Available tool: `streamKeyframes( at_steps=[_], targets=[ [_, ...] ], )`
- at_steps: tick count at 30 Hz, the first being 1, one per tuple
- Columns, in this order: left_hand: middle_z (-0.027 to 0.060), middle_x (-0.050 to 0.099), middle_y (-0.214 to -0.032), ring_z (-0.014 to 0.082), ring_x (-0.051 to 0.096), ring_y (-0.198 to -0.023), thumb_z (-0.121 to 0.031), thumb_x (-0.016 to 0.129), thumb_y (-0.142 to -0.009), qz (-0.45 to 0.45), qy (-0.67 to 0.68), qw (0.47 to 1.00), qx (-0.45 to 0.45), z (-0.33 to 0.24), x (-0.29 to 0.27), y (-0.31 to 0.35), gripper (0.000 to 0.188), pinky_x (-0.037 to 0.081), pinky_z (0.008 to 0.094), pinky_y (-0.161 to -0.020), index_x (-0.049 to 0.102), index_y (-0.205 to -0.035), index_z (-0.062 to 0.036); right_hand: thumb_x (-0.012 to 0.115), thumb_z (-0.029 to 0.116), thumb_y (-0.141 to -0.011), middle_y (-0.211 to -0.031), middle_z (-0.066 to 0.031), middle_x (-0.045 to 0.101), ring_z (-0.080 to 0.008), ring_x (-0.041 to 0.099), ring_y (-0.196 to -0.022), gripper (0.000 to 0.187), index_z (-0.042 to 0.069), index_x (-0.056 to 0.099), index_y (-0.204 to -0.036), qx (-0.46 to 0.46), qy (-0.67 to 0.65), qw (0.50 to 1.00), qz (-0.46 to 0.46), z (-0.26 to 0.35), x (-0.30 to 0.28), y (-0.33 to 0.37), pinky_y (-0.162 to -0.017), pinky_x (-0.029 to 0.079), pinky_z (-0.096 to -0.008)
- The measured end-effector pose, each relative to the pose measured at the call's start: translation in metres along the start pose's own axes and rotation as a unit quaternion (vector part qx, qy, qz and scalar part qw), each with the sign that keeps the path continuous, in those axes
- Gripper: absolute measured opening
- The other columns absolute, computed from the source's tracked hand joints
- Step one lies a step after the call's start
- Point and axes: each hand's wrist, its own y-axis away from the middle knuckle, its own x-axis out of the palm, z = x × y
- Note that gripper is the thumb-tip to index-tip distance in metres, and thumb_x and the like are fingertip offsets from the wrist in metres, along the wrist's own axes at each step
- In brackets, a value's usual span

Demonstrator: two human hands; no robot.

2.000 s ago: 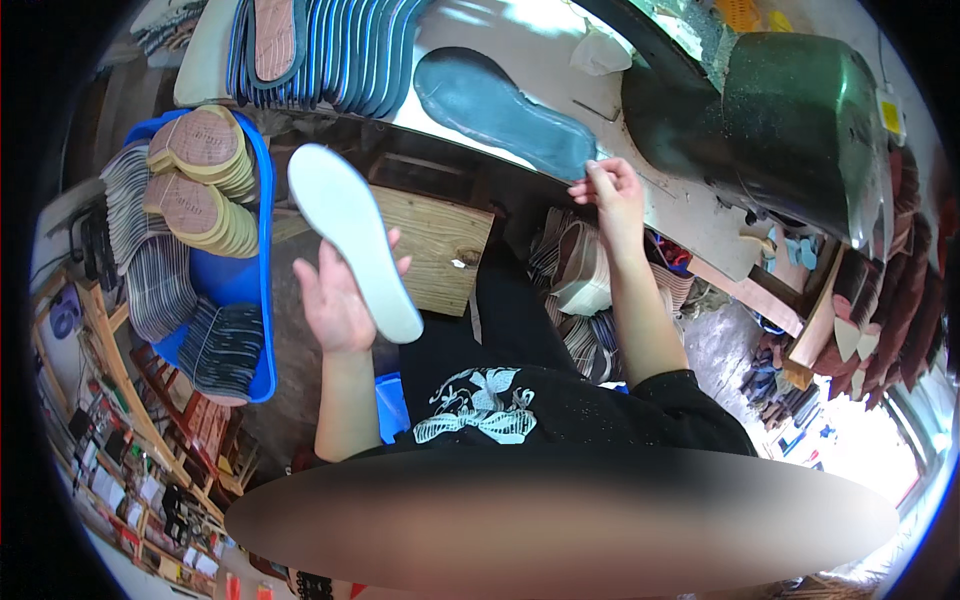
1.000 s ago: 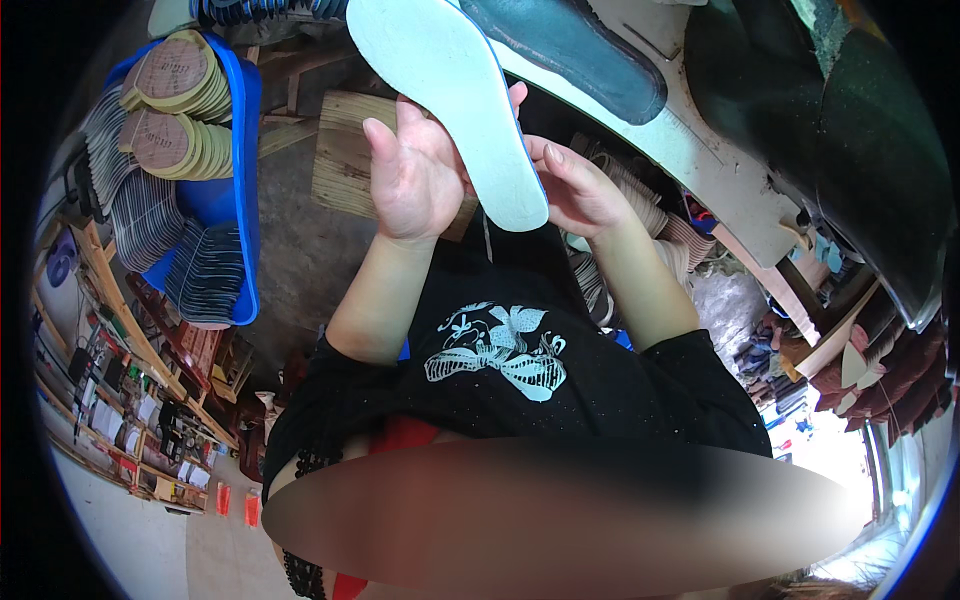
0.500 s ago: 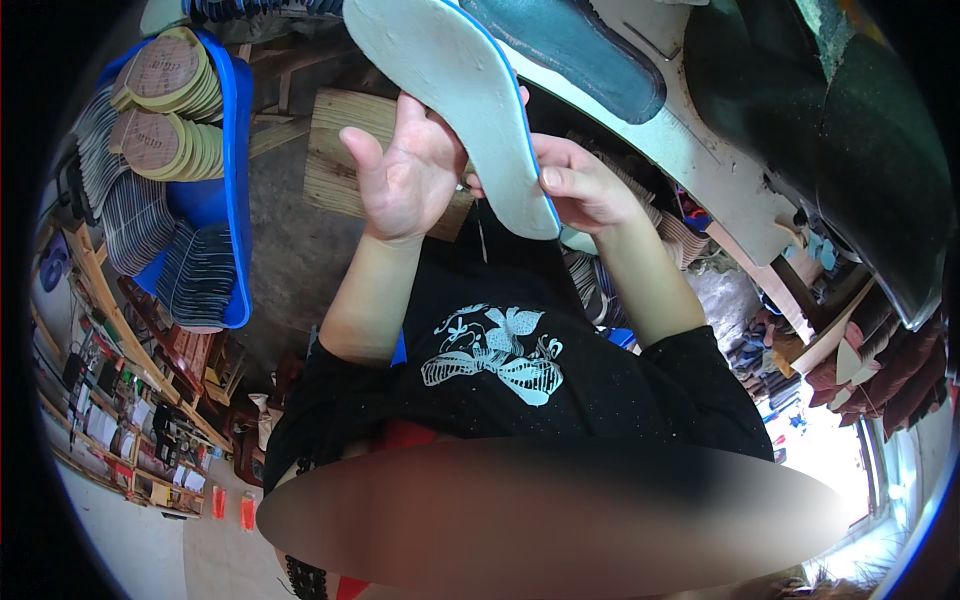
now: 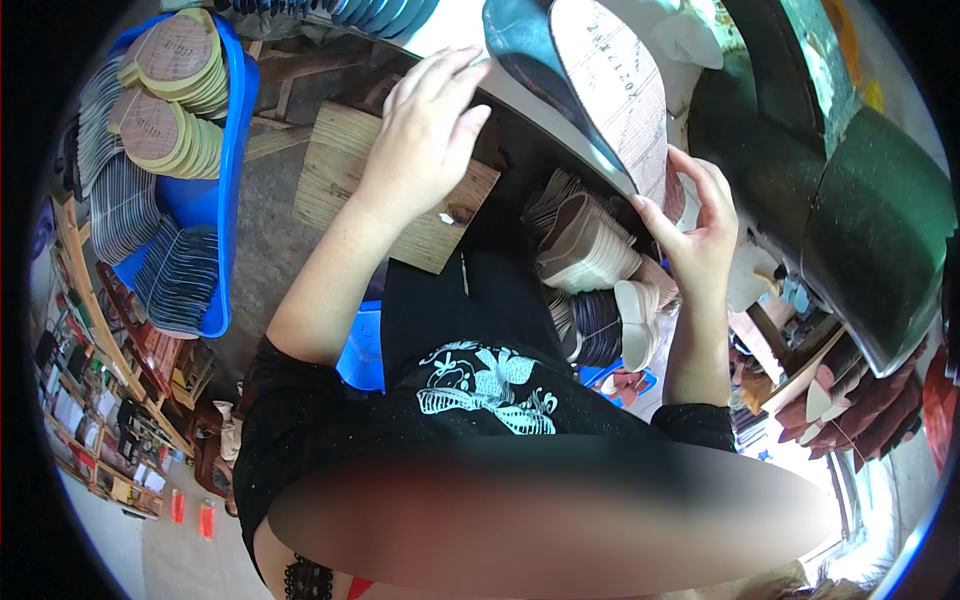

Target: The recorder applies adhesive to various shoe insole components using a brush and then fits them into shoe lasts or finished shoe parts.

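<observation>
My right hand (image 4: pixel 700 225) grips the narrow end of an insole (image 4: pixel 617 85) between thumb and fingers. The insole's pale pinkish face, with faint lines and dark print, is turned up. It lies partly over a dark, insole-shaped piece (image 4: pixel 530 45) on the pale bench top (image 4: pixel 455 30), hiding much of it. Whether the insole touches that piece, I cannot tell. At the bench's near edge is my left hand (image 4: pixel 425 130), its fingers stretched out and nothing in them.
A blue bin (image 4: pixel 235 190) with stacks of insoles stands at the left. A wooden board (image 4: pixel 340 165) is below my left forearm. Bundled pale insoles (image 4: pixel 590 245) sit under the bench, near my lap. A big dark green curved machine part (image 4: pixel 880 220) fills the right side.
The insole has moved right, from between both hands to over the bench; its printed face now shows instead of the plain pale one. My left hand has let go and moved up.
</observation>
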Motion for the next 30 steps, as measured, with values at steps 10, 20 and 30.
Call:
streamKeyframes(
  at_steps=[10, 20, 30],
  targets=[
    [0.0079, 0.044, -0.145, 0.0237, 0.032, -0.141, -0.021, 0.058, -0.091, 0.068, -0.154, 0.986, 0.015, 0.005, 0.011, 0.007, 0.046, 0.016, 0.0484, -0.116, 0.050, -0.135, -0.0084, 0.081, 0.010, -0.067, -0.105, -0.0113, 0.062, -0.0268, 0.058, -0.101, 0.051, 0.005, 0.065, -0.114, -0.042, 0.129, 0.991, 0.010, -0.009, 0.022, -0.027, -0.091, 0.046, -0.0362],
    [0.0102, 0.043, -0.145, 0.0257, 0.033, -0.140, -0.014, 0.059, -0.088, 0.054, -0.104, 0.993, -0.011, 0.018, -0.001, 0.007, 0.052, 0.017, 0.0485, -0.116, 0.047, -0.138, -0.0070, 0.082, 0.009, -0.065, -0.105, -0.0096, 0.064, -0.0252, 0.060, -0.099, 0.052, 0.005, 0.066, -0.114, -0.073, 0.160, 0.984, 0.024, -0.010, 0.030, -0.038, -0.090, 0.047, -0.0351],
    [0.0091, 0.042, -0.147, 0.0248, 0.032, -0.141, -0.015, 0.061, -0.087, 0.056, -0.105, 0.993, -0.005, 0.026, 0.003, 0.004, 0.057, 0.016, 0.0475, -0.117, 0.045, -0.141, -0.0093, 0.083, 0.006, -0.064, -0.102, -0.0104, 0.064, -0.0214, 0.063, -0.096, 0.052, 0.002, 0.067, -0.113, -0.029, 0.144, 0.989, 0.034, -0.004, 0.031, -0.037, -0.111, 0.032, -0.0413]
  ],
)
